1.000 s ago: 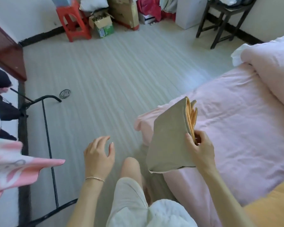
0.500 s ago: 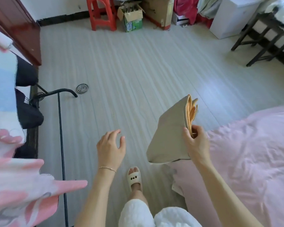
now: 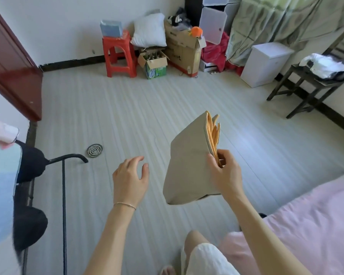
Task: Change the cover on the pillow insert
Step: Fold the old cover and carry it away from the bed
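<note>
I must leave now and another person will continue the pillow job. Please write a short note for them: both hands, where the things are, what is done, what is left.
Right hand: pinches the folded beige cover with orange lining at its open edge, held up over the floor.
Left hand: free, fingers relaxed, holds nothing.
White pillow insert: bare, propped against the far wall on boxes, beside the red stool.
Pink bed: at the right, next to the person.
Done: a cover is in hand; the insert has no cover on it.
Left: reach the insert, unfold the cover, slide the insert in, close it.
</note>
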Demonstrator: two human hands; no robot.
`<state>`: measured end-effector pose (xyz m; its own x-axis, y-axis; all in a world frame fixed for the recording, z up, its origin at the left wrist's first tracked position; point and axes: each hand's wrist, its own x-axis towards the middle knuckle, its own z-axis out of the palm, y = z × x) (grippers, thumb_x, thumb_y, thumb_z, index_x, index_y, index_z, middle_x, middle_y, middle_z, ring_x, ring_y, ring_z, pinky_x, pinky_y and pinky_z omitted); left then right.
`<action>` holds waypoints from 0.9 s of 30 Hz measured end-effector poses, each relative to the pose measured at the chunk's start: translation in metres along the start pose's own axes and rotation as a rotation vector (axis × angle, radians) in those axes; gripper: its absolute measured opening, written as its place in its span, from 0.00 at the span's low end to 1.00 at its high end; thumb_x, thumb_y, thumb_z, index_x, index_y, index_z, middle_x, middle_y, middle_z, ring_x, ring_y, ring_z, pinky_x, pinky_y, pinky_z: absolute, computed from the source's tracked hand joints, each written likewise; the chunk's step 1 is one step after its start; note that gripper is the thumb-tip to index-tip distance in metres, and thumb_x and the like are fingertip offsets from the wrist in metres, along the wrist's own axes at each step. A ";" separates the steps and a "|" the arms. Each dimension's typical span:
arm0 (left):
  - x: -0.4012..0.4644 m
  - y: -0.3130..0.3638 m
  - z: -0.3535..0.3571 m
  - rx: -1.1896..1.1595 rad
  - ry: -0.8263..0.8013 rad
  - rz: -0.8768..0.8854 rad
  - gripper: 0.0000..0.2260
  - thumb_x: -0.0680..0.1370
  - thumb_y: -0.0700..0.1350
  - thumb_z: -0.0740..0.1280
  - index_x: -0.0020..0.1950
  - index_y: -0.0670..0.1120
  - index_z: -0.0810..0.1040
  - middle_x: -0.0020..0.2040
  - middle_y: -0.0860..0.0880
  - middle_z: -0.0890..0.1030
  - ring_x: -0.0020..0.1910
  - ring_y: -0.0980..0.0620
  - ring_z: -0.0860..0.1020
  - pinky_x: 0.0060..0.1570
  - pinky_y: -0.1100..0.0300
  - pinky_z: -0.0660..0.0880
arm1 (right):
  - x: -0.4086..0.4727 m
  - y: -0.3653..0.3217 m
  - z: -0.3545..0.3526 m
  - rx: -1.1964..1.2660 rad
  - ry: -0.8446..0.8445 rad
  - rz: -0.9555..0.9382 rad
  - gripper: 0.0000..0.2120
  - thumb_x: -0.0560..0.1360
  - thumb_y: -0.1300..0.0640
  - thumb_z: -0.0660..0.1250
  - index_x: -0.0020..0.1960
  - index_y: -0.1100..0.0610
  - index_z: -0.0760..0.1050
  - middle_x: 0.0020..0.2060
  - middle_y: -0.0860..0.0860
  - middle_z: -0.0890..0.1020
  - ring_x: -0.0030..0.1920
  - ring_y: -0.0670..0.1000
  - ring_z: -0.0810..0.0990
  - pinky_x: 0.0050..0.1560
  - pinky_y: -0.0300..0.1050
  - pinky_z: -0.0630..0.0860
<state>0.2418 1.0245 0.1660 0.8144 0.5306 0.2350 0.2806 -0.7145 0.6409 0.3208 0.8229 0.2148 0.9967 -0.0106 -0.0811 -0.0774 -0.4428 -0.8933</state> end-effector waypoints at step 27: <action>0.477 0.148 0.305 0.050 -0.434 0.351 0.23 0.72 0.55 0.54 0.52 0.41 0.80 0.50 0.43 0.81 0.51 0.42 0.79 0.53 0.49 0.73 | 0.484 0.028 -0.019 0.120 0.447 0.305 0.06 0.75 0.55 0.65 0.49 0.56 0.74 0.37 0.43 0.75 0.38 0.43 0.73 0.37 0.36 0.67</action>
<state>0.8272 1.0328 0.1499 0.9947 0.0281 0.0990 -0.0300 -0.8409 0.5404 0.8017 0.7886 0.1593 0.8410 -0.5131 -0.1716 -0.3402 -0.2549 -0.9052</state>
